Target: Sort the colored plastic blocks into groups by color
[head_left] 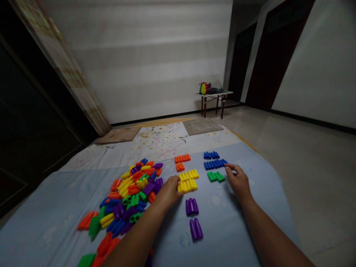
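My left hand (170, 191) has its fingers closed at the left end of the lower row of yellow pieces (189, 185). My right hand (238, 181) pinches the right end of a row of blue pieces (214, 164). Just below that row lie green pieces (216, 177), and a shorter blue row (211, 155) is above it. Orange pieces (182, 158) form two rows beyond the yellow ones. Nearer to me are two groups of purple pieces (192, 206). A mixed, colourful pile (133, 200) spreads to the left of my left hand.
A blue cloth (236, 230) covers the table, with a floral cloth (164, 142) farther back. Two flat mats lie at its far edge, a brown one (119, 135) and a grey one (202, 126). A small table (228, 92) bearing bags stands by the wall.
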Motion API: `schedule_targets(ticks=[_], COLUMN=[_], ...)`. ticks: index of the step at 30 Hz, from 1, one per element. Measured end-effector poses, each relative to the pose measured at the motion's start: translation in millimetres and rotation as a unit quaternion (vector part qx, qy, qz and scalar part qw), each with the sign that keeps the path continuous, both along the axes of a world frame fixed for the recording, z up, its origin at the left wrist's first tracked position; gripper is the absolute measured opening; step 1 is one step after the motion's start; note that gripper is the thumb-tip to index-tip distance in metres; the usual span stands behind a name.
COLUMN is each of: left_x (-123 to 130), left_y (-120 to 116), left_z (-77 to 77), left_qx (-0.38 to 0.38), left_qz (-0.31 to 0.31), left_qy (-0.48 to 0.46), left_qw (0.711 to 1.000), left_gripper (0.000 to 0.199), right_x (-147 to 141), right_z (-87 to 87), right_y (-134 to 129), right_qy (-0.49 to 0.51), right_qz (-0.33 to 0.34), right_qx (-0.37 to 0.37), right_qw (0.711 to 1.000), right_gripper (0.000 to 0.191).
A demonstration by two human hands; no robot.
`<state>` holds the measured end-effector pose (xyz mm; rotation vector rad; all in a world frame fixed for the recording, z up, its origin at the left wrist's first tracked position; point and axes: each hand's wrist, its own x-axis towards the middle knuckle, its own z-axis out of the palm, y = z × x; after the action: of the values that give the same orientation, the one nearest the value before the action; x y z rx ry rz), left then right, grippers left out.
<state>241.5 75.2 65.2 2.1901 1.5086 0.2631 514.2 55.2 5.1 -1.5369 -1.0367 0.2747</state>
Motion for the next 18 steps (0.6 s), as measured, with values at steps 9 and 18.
schedule_targets(ticks=[9, 18], left_x=[-57, -92], left_y=[-3, 1], left_z=[20.6, 20.7], left_qx=[0.112, 0.106], left_qz=[0.080, 0.116], left_qy=[0.028, 0.117], left_qw=[0.990, 0.981], left_gripper=[0.032, 0.024], right_x=[1, 1], right_z=[-1.0, -4.9], right_y=[0, 2], right_qy=[-0.006, -0.007], right_qz=[0.008, 0.011], right_qx=[0.002, 0.004], right_qw=[1.000, 1.000], right_gripper=[0.034, 0.032])
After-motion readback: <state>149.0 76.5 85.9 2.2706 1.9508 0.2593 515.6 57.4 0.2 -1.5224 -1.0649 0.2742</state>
